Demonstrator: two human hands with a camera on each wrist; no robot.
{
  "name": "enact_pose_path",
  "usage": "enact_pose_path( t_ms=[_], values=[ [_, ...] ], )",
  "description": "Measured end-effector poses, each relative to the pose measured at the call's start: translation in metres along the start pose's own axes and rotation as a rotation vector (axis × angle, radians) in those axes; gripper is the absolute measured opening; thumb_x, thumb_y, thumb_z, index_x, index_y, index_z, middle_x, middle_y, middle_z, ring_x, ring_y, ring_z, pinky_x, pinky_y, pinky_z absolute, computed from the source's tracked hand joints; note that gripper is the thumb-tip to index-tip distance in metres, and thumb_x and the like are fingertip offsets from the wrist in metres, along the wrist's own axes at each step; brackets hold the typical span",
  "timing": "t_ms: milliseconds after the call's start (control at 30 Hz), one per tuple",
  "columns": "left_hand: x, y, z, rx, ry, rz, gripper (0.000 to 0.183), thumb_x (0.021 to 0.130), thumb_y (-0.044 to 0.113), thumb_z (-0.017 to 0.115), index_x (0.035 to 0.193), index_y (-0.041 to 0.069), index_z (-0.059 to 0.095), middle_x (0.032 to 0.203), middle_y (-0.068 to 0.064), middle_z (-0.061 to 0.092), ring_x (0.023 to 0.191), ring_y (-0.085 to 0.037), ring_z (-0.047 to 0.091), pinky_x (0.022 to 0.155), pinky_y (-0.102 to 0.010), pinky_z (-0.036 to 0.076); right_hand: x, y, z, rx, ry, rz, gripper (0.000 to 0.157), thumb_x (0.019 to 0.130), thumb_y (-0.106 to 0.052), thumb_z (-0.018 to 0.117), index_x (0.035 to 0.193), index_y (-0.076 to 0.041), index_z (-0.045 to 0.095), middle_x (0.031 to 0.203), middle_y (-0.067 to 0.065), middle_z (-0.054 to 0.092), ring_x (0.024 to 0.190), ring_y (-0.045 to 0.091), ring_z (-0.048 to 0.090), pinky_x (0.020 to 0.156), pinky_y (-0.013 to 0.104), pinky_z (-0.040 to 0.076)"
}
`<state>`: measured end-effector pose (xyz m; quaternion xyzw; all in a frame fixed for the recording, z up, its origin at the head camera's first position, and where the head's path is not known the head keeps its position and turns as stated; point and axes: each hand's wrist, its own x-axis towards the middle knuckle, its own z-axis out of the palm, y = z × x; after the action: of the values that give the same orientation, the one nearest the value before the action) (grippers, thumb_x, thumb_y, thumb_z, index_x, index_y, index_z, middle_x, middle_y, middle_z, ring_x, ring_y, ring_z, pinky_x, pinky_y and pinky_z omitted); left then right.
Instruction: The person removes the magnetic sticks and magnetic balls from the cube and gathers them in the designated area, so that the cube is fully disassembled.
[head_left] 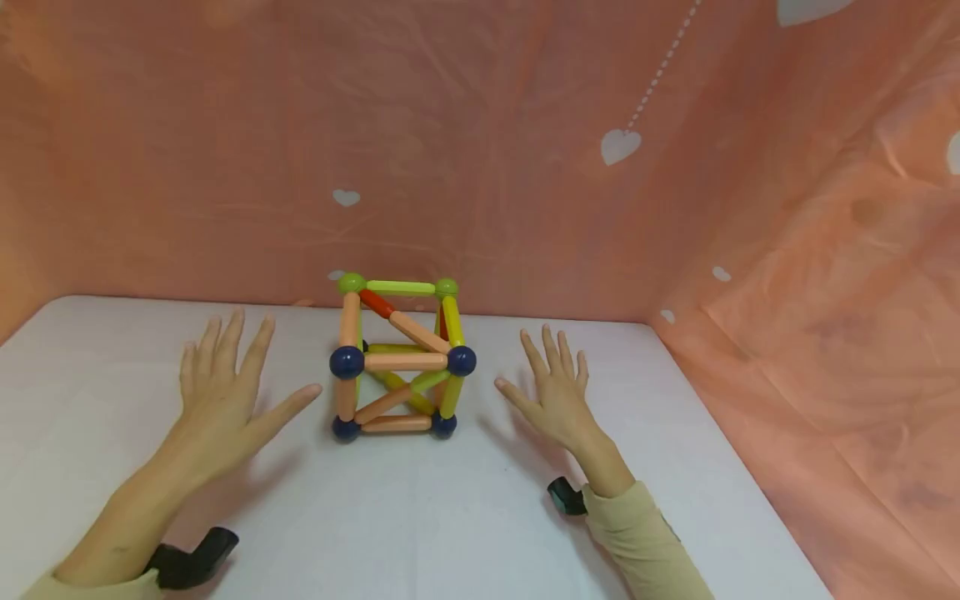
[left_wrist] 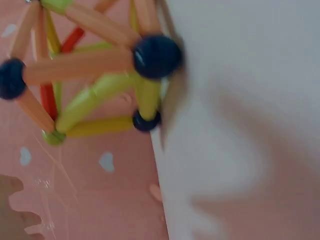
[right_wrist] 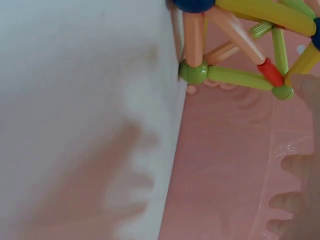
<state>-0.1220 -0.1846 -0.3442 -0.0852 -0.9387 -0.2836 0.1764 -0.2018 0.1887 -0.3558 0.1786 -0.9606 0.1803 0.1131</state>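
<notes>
A cube-shaped frame of coloured rods and balls [head_left: 405, 362] stands upright on the white table, with dark blue balls at the front corners and green ones at the upper back. Diagonal rods cross several of its faces. To its left, my left hand [head_left: 221, 404] is spread with straight fingers, the thumb pointing at the frame but apart from it. My right hand [head_left: 558, 404] is spread likewise on the other side, also holding nothing. Both cast shadows on the table. In the right wrist view the right hand's fingers [right_wrist: 295, 200] show at the edge.
The white table [head_left: 420, 517] ends at the back against a pink-orange cloth [head_left: 465, 167] with pale hearts. The same cloth hangs along the right side. Black wrist-worn devices sit on the left wrist [head_left: 191, 558] and the right wrist [head_left: 567, 497].
</notes>
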Motion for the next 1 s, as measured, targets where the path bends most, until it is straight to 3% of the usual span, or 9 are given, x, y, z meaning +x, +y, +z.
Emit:
enact_pose_path(
  t_ms=[167, 300, 333, 433, 500, 567, 633, 767, 1000],
  values=[
    [0.007, 0.018, 0.009, -0.226, 0.097, 0.087, 0.087, 0.084, 0.033, 0.073, 0.150, 0.003, 0.025, 0.155, -0.025, 0.013, 0.141, -0.048, 0.007, 0.106, -0.072, 0.005, 0.001, -0.004, -0.001, 0.134, 0.087, -0.078, 0.073, 0.091, -0.040, 0.062, 0.150, -0.012, 0.030, 0.157, 0.018, 0.020, 0.145, 0.038, 0.013, 0.112, 0.062, 0.007],
    [0.012, 0.032, 0.016, -0.374, 0.156, 0.084, 0.079, 0.080, 0.021, 0.078, 0.146, 0.009, 0.036, 0.151, -0.017, 0.029, 0.137, -0.042, 0.024, 0.101, -0.069, 0.023, 0.003, -0.010, -0.002, 0.247, 0.142, -0.111, 0.066, 0.091, -0.034, 0.062, 0.147, -0.010, 0.036, 0.154, 0.016, 0.028, 0.141, 0.037, 0.025, 0.112, 0.060, 0.019],
    [0.013, 0.036, 0.017, -0.407, 0.162, 0.068, 0.077, 0.080, 0.019, 0.078, 0.145, 0.010, 0.038, 0.150, -0.015, 0.032, 0.135, -0.039, 0.028, 0.102, -0.065, 0.027, 0.004, -0.013, -0.003, 0.272, 0.156, -0.116, 0.064, 0.091, -0.032, 0.063, 0.146, -0.010, 0.038, 0.152, 0.016, 0.031, 0.139, 0.036, 0.030, 0.111, 0.058, 0.024],
    [0.015, 0.043, 0.021, -0.499, 0.161, 0.001, 0.069, 0.083, 0.017, 0.076, 0.143, 0.012, 0.042, 0.142, -0.012, 0.040, 0.128, -0.031, 0.041, 0.108, -0.035, 0.037, 0.005, -0.021, -0.004, 0.351, 0.186, -0.145, 0.060, 0.091, -0.027, 0.064, 0.144, -0.009, 0.041, 0.147, 0.015, 0.039, 0.132, 0.032, 0.041, 0.104, 0.053, 0.039],
    [0.014, 0.047, 0.023, -0.550, 0.169, -0.038, 0.064, 0.084, 0.014, 0.074, 0.140, 0.010, 0.045, 0.136, -0.008, 0.043, 0.122, -0.023, 0.046, 0.101, -0.015, 0.037, 0.006, -0.028, -0.005, 0.402, 0.197, -0.174, 0.058, 0.090, -0.023, 0.066, 0.142, -0.010, 0.043, 0.143, 0.014, 0.043, 0.126, 0.029, 0.047, 0.098, 0.046, 0.047],
    [0.014, 0.052, 0.023, -0.595, 0.213, -0.062, 0.056, 0.085, 0.010, 0.073, 0.136, 0.008, 0.050, 0.129, -0.003, 0.046, 0.116, -0.017, 0.049, 0.094, -0.004, 0.035, 0.007, -0.034, -0.006, 0.446, 0.210, -0.207, 0.057, 0.090, -0.020, 0.067, 0.141, -0.011, 0.045, 0.138, 0.013, 0.047, 0.121, 0.026, 0.051, 0.093, 0.041, 0.051],
    [0.015, 0.056, 0.022, -0.618, 0.290, -0.047, 0.048, 0.084, 0.005, 0.072, 0.129, 0.005, 0.056, 0.122, 0.004, 0.049, 0.111, -0.010, 0.049, 0.093, -0.006, 0.037, 0.008, -0.040, -0.007, 0.483, 0.221, -0.230, 0.054, 0.089, -0.018, 0.067, 0.139, -0.013, 0.048, 0.134, 0.011, 0.051, 0.115, 0.024, 0.055, 0.089, 0.037, 0.053],
    [0.021, 0.067, 0.020, -0.623, 0.425, 0.070, 0.032, 0.082, -0.005, 0.069, 0.113, -0.002, 0.065, 0.109, 0.009, 0.055, 0.105, -0.006, 0.051, 0.092, -0.014, 0.041, 0.009, -0.050, -0.010, 0.566, 0.221, -0.246, 0.049, 0.089, -0.014, 0.068, 0.136, -0.013, 0.053, 0.128, 0.010, 0.054, 0.110, 0.023, 0.059, 0.082, 0.036, 0.055],
    [0.039, 0.088, 0.030, -0.534, 0.317, 0.162, 0.027, 0.084, 0.001, 0.070, 0.110, 0.002, 0.065, 0.106, -0.005, 0.063, 0.099, -0.007, 0.054, 0.089, -0.017, 0.039, 0.010, -0.053, -0.011, 0.653, 0.189, -0.226, 0.044, 0.086, -0.012, 0.071, 0.128, -0.009, 0.060, 0.120, 0.011, 0.060, 0.102, 0.023, 0.062, 0.075, 0.033, 0.055]
  ],
)
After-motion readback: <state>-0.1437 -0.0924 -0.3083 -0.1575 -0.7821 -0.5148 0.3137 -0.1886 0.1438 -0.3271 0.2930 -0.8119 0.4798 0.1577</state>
